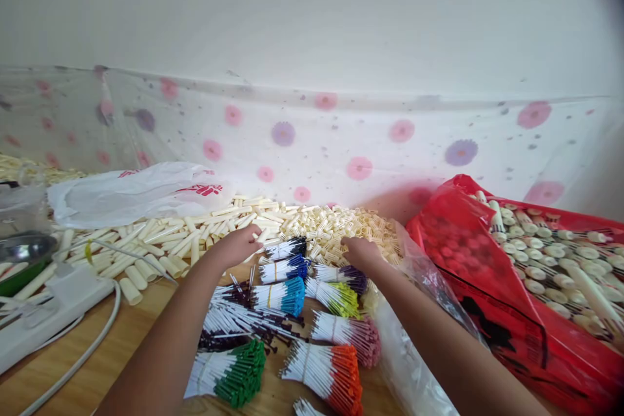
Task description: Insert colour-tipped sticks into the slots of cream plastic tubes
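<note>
My left hand (240,246) is over the edge of the pile of cream tubes (170,234), its fingers pinched together at a small pale piece whose shape is unclear. To the right, my right hand (359,252) reaches to the pile of small cream slotted pieces (326,227), fingers bent; what they hold, if anything, is hidden. Between and below my hands lie banded bundles of white sticks with coloured ends: blue (285,268), light blue (280,296), yellow (336,298), pink (348,335), green (231,370) and orange (326,374).
A red bag (468,273) with many white-ended pieces stands at the right, beside a clear plastic bag (414,338). On the left are a white power strip (53,312), its cable, and a metal bowl (26,248). A white bag (131,195) lies on the tubes.
</note>
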`<control>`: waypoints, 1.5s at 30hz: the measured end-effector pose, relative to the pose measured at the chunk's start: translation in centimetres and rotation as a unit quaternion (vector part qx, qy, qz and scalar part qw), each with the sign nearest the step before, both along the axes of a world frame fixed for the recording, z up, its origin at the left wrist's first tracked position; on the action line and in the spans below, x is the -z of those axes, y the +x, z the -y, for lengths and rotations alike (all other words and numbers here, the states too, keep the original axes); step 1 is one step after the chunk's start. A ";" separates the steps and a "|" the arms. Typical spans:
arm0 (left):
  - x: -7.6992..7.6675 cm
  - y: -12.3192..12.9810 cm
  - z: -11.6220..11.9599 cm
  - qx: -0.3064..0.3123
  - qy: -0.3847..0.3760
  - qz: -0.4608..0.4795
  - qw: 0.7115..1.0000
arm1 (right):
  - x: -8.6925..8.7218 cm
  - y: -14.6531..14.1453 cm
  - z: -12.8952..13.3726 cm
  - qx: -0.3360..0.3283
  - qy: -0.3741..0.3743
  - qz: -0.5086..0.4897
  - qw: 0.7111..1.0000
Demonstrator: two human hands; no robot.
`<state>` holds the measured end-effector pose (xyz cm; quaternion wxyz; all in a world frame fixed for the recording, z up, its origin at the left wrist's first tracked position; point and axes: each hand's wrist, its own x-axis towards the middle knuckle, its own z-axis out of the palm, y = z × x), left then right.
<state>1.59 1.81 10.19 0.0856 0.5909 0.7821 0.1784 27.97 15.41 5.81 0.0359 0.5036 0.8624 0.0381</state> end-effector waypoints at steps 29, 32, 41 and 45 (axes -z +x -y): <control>-6.4 15.0 7.2 0.286 0.212 -0.038 0.934 | -8.4 5.4 15.8 -0.212 0.109 -0.665 0.708; -6.6 14.7 7.6 0.277 0.198 -0.036 0.940 | -8.6 5.3 15.7 -0.234 0.153 -0.669 0.688; -6.3 16.0 7.8 0.290 0.142 -0.045 0.945 | -8.4 5.5 17.1 -0.235 0.326 -0.658 0.636; -6.2 16.2 7.7 0.275 0.148 -0.049 0.949 | -8.7 5.7 17.0 -0.253 0.330 -0.623 0.663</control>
